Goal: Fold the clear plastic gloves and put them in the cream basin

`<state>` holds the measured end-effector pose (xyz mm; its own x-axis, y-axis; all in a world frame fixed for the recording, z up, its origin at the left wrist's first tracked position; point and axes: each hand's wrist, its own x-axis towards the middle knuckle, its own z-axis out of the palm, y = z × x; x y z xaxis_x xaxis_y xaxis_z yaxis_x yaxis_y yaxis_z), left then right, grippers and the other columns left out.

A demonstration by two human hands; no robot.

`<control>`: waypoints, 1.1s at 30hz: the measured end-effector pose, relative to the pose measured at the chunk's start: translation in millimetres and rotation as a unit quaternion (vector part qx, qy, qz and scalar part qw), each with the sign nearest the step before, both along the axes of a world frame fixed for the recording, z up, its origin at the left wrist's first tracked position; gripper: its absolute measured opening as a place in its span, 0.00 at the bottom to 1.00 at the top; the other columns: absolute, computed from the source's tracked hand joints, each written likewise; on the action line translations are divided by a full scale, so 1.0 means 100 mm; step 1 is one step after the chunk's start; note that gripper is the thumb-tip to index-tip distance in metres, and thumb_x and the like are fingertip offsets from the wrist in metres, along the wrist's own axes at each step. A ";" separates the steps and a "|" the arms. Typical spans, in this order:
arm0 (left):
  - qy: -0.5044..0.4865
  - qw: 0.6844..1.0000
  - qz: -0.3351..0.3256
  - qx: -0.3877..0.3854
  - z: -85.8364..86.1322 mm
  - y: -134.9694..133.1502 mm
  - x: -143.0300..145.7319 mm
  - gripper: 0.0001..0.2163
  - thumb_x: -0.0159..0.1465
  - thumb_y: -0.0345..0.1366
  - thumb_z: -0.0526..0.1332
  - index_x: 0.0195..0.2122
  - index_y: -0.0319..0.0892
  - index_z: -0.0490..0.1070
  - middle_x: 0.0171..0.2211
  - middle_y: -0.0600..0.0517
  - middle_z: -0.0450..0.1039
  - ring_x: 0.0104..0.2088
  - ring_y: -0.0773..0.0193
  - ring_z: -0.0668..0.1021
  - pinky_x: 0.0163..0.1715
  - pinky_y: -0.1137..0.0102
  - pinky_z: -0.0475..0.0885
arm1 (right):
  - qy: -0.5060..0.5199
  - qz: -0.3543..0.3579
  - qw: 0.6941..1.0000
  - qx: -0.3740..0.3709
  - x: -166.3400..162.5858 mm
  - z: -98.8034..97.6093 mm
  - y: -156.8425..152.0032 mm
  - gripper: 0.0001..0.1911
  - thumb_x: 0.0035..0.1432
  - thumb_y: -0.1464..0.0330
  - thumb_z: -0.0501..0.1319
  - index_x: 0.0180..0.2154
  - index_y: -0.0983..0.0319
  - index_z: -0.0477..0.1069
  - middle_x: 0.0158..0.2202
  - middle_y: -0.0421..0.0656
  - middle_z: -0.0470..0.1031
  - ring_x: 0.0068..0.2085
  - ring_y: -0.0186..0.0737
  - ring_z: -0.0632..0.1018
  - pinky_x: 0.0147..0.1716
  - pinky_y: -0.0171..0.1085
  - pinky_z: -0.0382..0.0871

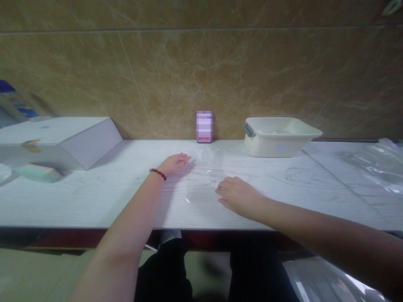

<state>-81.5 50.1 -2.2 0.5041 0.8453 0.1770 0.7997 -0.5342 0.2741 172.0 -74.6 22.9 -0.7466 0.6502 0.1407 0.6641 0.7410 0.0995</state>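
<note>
A thin clear plastic bag (pixel 204 180) lies on the white wood-grain table, showing mostly as faint glints. My left hand (pixel 174 163), with a dark red bead bracelet (pixel 158 173) at the wrist, is at the bag's left side, its fingers pinched together on the film. On the opposite side, nearer to me, my right hand (pixel 237 193) has bent fingers and thumb closed at the bag's right edge. The exact grip is hard to see because the film is transparent.
Against the tiled wall stands a small phone-like screen (pixel 204 126), blurred out. A cream plastic basin (pixel 277 140) with a grey handle is to its right. A white box (pixel 63 138) occupies the left, with a pale green packet (pixel 39 173) before it. Crumpled clear plastic (pixel 378 163) lies far right.
</note>
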 end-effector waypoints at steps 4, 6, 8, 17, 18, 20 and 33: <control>-0.002 1.000 -0.002 -0.001 0.01 -0.02 0.02 0.26 0.58 0.51 0.41 0.46 0.38 0.66 0.49 0.49 0.64 0.52 0.64 0.62 0.52 0.70 0.54 | -0.025 0.015 0.999 0.019 0.05 -0.11 -0.04 0.09 0.54 0.71 0.51 0.33 0.64 0.69 0.32 0.47 0.70 0.37 0.39 0.68 0.35 0.38 0.58; -0.007 1.000 -0.012 0.002 0.00 -0.02 0.03 0.26 0.59 0.50 0.41 0.46 0.38 0.66 0.49 0.49 0.64 0.52 0.64 0.62 0.52 0.70 0.53 | -0.027 0.018 0.999 0.031 0.06 -0.15 -0.02 0.08 0.54 0.73 0.51 0.32 0.64 0.68 0.32 0.46 0.70 0.36 0.39 0.68 0.34 0.37 0.58; -0.013 1.000 -0.025 0.004 0.01 -0.03 0.06 0.25 0.59 0.50 0.42 0.46 0.39 0.66 0.49 0.49 0.63 0.52 0.63 0.61 0.52 0.68 0.53 | -0.020 0.018 0.999 0.040 0.07 -0.19 0.01 0.08 0.54 0.73 0.51 0.31 0.64 0.68 0.31 0.46 0.70 0.35 0.38 0.69 0.34 0.37 0.58; 0.023 0.978 -0.193 -0.076 0.08 -0.28 0.43 0.18 0.60 0.44 0.46 0.51 0.49 0.58 0.52 0.55 0.59 0.55 0.65 0.56 0.54 0.63 0.41 | 0.089 0.022 0.996 0.021 0.10 -0.23 0.04 0.09 0.54 0.71 0.50 0.31 0.63 0.68 0.30 0.45 0.70 0.36 0.37 0.69 0.38 0.37 0.58; 0.024 0.975 -0.205 -0.081 0.09 -0.31 0.46 0.18 0.60 0.43 0.47 0.51 0.49 0.58 0.53 0.55 0.58 0.55 0.64 0.56 0.54 0.63 0.40 | 0.100 0.026 0.994 0.019 0.10 -0.22 0.03 0.09 0.54 0.71 0.50 0.31 0.63 0.68 0.30 0.44 0.70 0.36 0.37 0.69 0.38 0.37 0.58; 0.025 0.969 -0.229 -0.089 0.09 -0.35 0.50 0.19 0.59 0.43 0.48 0.52 0.49 0.57 0.53 0.55 0.57 0.55 0.64 0.55 0.54 0.63 0.40 | 0.119 0.039 0.992 0.012 0.10 -0.21 0.00 0.09 0.54 0.71 0.49 0.31 0.63 0.68 0.30 0.44 0.70 0.36 0.36 0.69 0.38 0.38 0.59; -0.043 0.961 -0.219 -0.162 0.33 -0.50 0.54 0.21 0.60 0.47 0.44 0.52 0.45 0.58 0.52 0.53 0.58 0.53 0.66 0.60 0.52 0.70 0.51 | 0.234 -0.006 0.971 -0.051 0.15 -0.07 -0.08 0.07 0.50 0.72 0.51 0.32 0.62 0.66 0.31 0.42 0.71 0.36 0.34 0.71 0.38 0.34 0.63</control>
